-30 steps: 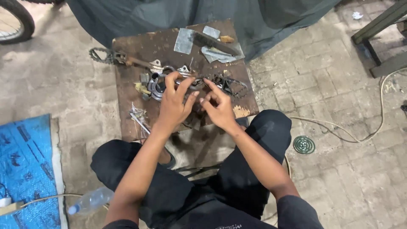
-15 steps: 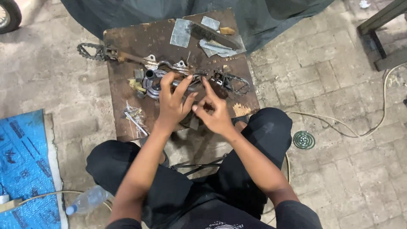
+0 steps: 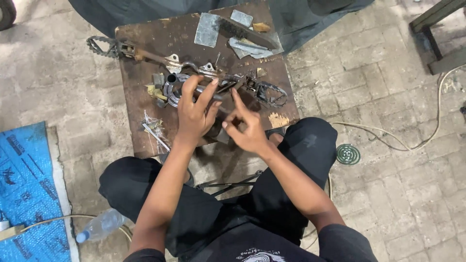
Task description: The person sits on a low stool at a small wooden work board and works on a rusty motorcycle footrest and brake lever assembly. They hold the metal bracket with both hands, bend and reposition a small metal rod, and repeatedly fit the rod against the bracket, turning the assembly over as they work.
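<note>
While left hand (image 3: 193, 114) fingers spread loosely over footpeg bar (image 3: 194, 68), gripping nothing, right hand (image 3: 247, 128) hangs open beside; tabletop (image 3: 141, 126) near edge bare, far edge cluttered.

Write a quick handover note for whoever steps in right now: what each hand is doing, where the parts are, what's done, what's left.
Left hand: fingers spread on the metal part cluster at the board's middle; grip unclear.
Right hand: lifted just above the board, fingers loosely open, holding nothing visible.
Parts: long footrest bar lies across the board, toothed pegs at both ends; flat metal plates at the far edge; small loose pieces near the left edge.
Done: parts are laid out together on the board.
Left: cluster looks loose under the hand, apparently not yet fixed.
</note>
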